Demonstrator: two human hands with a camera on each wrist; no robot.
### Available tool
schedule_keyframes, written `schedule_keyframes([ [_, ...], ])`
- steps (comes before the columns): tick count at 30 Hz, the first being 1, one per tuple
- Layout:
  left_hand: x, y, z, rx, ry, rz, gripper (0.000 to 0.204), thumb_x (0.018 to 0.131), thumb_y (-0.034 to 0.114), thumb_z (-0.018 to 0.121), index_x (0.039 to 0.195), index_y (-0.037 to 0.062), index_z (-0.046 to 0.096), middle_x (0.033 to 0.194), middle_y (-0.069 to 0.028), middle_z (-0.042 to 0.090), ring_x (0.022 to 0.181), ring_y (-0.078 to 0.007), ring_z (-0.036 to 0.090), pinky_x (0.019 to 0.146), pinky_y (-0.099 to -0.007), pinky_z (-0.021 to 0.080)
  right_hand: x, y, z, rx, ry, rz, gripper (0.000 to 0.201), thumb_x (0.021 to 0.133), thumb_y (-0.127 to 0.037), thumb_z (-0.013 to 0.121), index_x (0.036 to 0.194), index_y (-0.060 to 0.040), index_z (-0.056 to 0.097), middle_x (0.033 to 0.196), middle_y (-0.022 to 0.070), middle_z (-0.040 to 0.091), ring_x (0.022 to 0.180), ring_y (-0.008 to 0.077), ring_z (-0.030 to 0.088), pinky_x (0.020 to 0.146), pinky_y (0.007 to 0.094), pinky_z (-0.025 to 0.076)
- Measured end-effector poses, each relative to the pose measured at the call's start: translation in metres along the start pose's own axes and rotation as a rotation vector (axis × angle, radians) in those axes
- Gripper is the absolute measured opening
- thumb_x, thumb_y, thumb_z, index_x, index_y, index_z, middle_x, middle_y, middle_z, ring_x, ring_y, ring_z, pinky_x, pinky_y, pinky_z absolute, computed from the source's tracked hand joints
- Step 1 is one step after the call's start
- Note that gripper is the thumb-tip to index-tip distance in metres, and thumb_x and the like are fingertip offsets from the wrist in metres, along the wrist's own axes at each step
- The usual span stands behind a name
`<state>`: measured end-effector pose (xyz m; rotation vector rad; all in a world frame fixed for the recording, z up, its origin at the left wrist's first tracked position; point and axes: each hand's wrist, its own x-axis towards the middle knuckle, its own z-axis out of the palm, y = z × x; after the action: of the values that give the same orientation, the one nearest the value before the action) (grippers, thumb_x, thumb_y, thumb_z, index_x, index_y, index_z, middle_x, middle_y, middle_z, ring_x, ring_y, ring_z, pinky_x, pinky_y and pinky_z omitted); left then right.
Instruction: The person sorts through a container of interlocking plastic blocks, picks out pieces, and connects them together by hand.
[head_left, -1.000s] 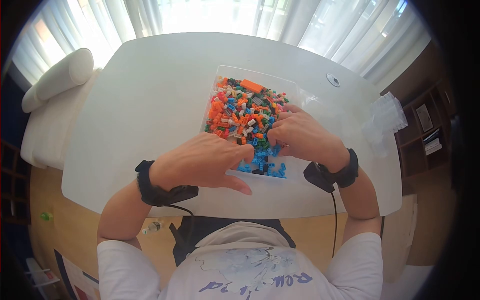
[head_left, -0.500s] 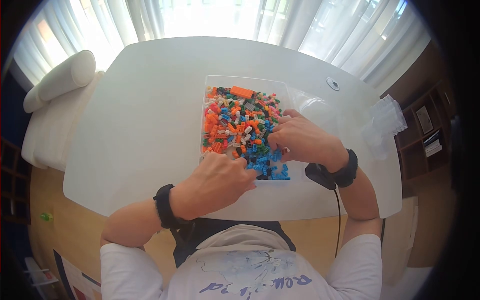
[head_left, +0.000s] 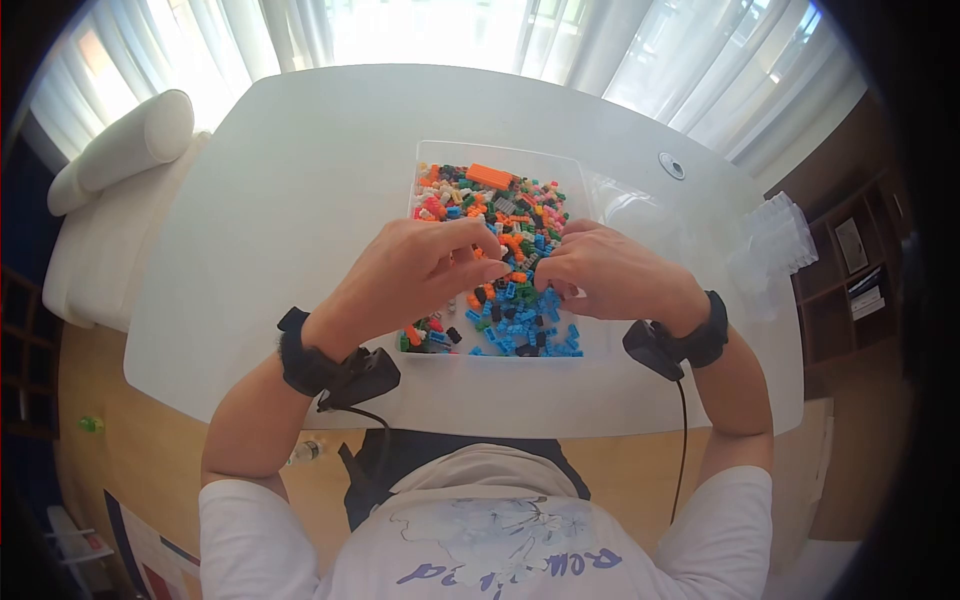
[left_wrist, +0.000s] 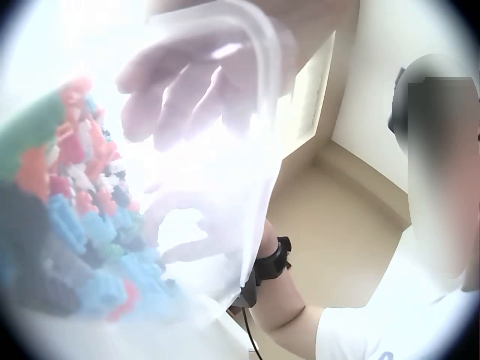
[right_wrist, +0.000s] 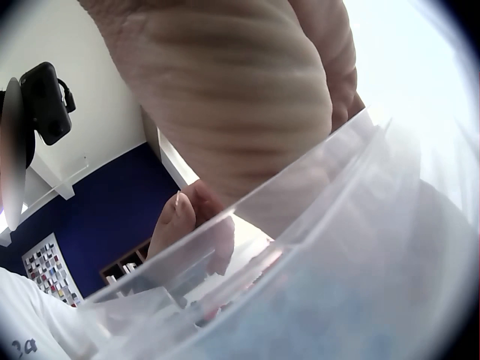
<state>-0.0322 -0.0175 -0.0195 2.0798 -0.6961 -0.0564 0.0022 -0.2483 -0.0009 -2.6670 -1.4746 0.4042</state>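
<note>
A shallow clear plastic box (head_left: 500,357) on the table holds a heap of small toy building bricks (head_left: 515,225) in many colours. Blue bricks (head_left: 520,330) gather at its near right part. Over the middle of the heap is my left hand (head_left: 415,270), its fingers loosely bent and thumb tip near the index finger. The left wrist view shows those fingers (left_wrist: 184,90) with no brick visible between them. My right hand (head_left: 615,275) stays at the box's right side, fingers curled down among the bricks; I cannot tell whether it holds one.
A larger orange block (head_left: 489,177) lies on the far part of the heap. Clear plastic containers (head_left: 775,240) stand at the table's right side, with a round cable hole (head_left: 672,166) further back. A white chair (head_left: 130,190) is at the left.
My left hand dipped to the box's near left, then rose and moved away from me over the heap. The box shifted slightly left. My right hand has barely moved.
</note>
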Motion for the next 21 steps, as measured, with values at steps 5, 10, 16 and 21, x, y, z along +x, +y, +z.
schedule_keyframes([
  [5, 0.002, 0.000, 0.001, -0.016, -0.012, 0.057, 0.011, 0.085, 0.015, 0.059, 0.088, 0.0046, 0.060, 0.063, -0.0018, 0.059, 0.050, -0.0057, 0.055, 0.048, -0.0193, 0.043, -0.005, 0.006, -0.004, 0.167, 0.166, -0.022, 0.019, 0.064, -0.004, 0.064, 0.083, -0.0066, 0.060, 0.066, 0.0055, 0.060, 0.065, 0.0227, 0.056, 0.080, 0.0326, 0.040],
  [10, 0.001, 0.005, 0.008, -0.153, 0.024, 0.032, 0.009, 0.083, 0.010, 0.061, 0.090, 0.0049, 0.059, 0.069, -0.0017, 0.060, 0.053, -0.0060, 0.056, 0.049, -0.0189, 0.043, -0.007, -0.002, -0.020, 0.486, 0.272, 0.010, 0.019, 0.068, -0.005, 0.067, 0.087, -0.0056, 0.061, 0.072, 0.0052, 0.062, 0.074, 0.0164, 0.059, 0.073, 0.0277, 0.045],
  [16, -0.002, 0.014, 0.016, -0.146, 0.149, 0.298, 0.024, 0.075, 0.005, 0.067, 0.097, 0.0064, 0.057, 0.082, -0.0024, 0.059, 0.065, -0.0092, 0.059, 0.055, -0.0206, 0.048, 0.001, -0.012, -0.016, 0.920, 0.297, -0.074, 0.016, 0.075, -0.009, 0.068, 0.088, -0.0025, 0.059, 0.079, 0.0017, 0.062, 0.076, 0.0106, 0.059, 0.069, 0.0237, 0.047],
  [21, -0.003, 0.013, 0.014, 0.032, 0.222, 0.382, 0.023, 0.073, 0.005, 0.069, 0.093, 0.0072, 0.057, 0.080, -0.0028, 0.058, 0.069, -0.0123, 0.060, 0.059, -0.0229, 0.050, 0.003, -0.015, -0.017, 1.295, 0.224, 0.059, 0.018, 0.077, -0.009, 0.067, 0.090, -0.0015, 0.057, 0.084, 0.0039, 0.061, 0.075, 0.0073, 0.058, 0.067, 0.0176, 0.046],
])
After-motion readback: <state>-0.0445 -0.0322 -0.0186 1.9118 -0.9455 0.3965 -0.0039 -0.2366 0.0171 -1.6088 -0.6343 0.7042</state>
